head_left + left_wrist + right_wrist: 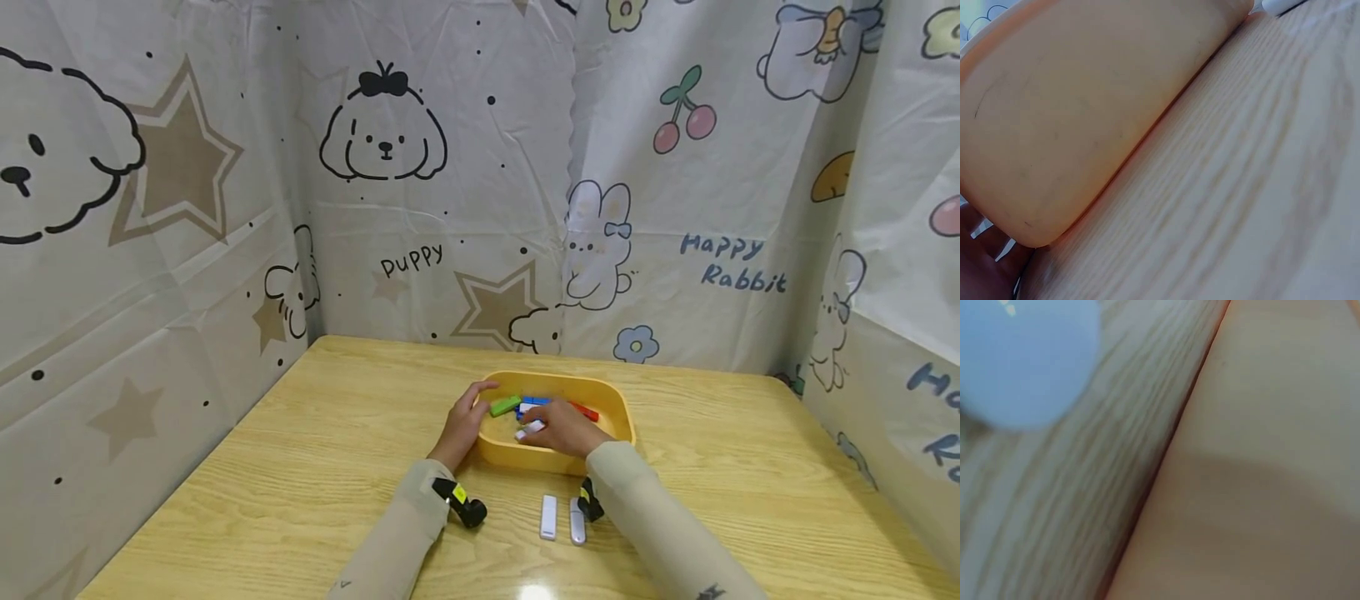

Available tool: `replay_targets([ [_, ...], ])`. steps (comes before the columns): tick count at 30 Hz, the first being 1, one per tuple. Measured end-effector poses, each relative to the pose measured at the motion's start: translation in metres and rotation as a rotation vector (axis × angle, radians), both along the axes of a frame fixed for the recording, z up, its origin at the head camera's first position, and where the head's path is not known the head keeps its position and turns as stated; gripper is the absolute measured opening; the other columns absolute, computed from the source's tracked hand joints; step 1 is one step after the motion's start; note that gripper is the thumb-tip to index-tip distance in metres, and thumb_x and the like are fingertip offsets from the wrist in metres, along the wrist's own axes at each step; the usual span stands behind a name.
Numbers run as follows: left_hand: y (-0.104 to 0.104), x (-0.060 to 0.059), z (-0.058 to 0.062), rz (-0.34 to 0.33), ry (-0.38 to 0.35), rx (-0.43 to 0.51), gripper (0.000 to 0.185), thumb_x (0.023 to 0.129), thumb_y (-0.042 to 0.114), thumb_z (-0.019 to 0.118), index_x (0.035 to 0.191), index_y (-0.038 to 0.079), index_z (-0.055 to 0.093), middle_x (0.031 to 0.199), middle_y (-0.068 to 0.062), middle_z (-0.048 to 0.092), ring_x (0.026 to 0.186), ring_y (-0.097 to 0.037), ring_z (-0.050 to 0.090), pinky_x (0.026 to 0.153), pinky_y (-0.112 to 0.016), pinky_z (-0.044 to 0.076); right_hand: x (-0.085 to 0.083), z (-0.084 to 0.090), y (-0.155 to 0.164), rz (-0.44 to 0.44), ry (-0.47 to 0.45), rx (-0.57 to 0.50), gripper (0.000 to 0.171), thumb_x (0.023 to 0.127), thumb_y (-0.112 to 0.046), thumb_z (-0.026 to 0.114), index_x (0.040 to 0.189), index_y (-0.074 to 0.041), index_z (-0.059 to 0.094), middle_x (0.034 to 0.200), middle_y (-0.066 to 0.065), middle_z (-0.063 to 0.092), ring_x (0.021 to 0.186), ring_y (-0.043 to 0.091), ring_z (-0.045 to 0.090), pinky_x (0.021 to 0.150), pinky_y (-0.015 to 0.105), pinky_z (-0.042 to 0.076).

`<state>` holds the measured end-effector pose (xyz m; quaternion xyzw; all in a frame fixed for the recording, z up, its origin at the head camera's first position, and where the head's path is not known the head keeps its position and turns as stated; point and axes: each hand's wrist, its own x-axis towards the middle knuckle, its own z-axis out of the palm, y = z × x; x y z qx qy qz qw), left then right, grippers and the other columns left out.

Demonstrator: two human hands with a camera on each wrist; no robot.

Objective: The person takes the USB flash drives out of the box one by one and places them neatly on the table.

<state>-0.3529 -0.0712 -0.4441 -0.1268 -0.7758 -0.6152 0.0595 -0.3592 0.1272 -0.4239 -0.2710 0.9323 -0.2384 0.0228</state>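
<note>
A yellow tray (618,412) sits on the wooden table and holds small green (505,406), blue (536,401) and red (585,412) sticks. My left hand (465,421) rests on the tray's left rim, fingers curved over the edge. My right hand (561,427) is inside the tray and pinches a white stick (529,430). In the left wrist view the tray's outer wall (1085,119) fills the frame above the table. The right wrist view shows only the tray wall (1272,456) and wood grain, blurred.
Two white sticks (549,517) (577,521) lie side by side on the table near the front, between my forearms. Patterned cloth walls close in the table on the left, back and right.
</note>
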Motion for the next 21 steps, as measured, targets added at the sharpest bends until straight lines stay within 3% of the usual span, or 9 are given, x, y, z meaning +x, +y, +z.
replay_targets([
  [4, 0.0, 0.013, 0.012, -0.005, 0.006, -0.001, 0.04, 0.093, 0.006, 0.041, 0.131, 0.001, 0.052, 0.144, -0.019, 0.044, 0.137, -0.033, 0.034, 0.108, -0.051, 0.029, -0.001, 0.001, 0.001, 0.045, -0.012, -0.001, 0.026, 0.087, -0.025, 0.071, 0.106, -0.008, 0.074, 0.106, 0.007, 0.07, 0.101, 0.026, 0.061, 0.091, 0.042, 0.047],
  [11, -0.001, -0.019, -0.024, 0.012, 0.008, 0.021, 0.038, 0.094, 0.01, 0.041, 0.128, 0.013, 0.057, 0.145, -0.011, 0.045, 0.137, -0.029, 0.033, 0.109, -0.051, 0.028, -0.001, 0.001, 0.0, 0.03, -0.033, 0.0, 0.01, 0.085, -0.018, 0.073, 0.092, -0.011, 0.074, 0.094, 0.001, 0.069, 0.079, 0.015, 0.054, 0.074, 0.032, 0.047],
  [15, 0.0, -0.019, -0.023, 0.012, 0.001, 0.027, 0.037, 0.094, 0.011, 0.042, 0.128, 0.014, 0.056, 0.146, -0.01, 0.044, 0.138, -0.028, 0.033, 0.109, -0.051, 0.028, 0.0, 0.001, 0.001, 0.045, -0.012, -0.007, 0.006, 0.083, -0.01, 0.074, 0.089, -0.009, 0.073, 0.093, 0.004, 0.069, 0.074, 0.015, 0.052, 0.069, 0.031, 0.046],
  [21, 0.0, -0.019, -0.023, 0.019, 0.004, 0.022, 0.037, 0.094, 0.01, 0.042, 0.128, 0.014, 0.057, 0.145, -0.01, 0.045, 0.138, -0.027, 0.033, 0.109, -0.049, 0.028, -0.001, 0.0, -0.001, -0.013, -0.037, 0.016, 0.009, 0.082, -0.01, 0.075, 0.09, -0.012, 0.074, 0.1, 0.003, 0.069, 0.081, 0.015, 0.054, 0.078, 0.033, 0.047],
])
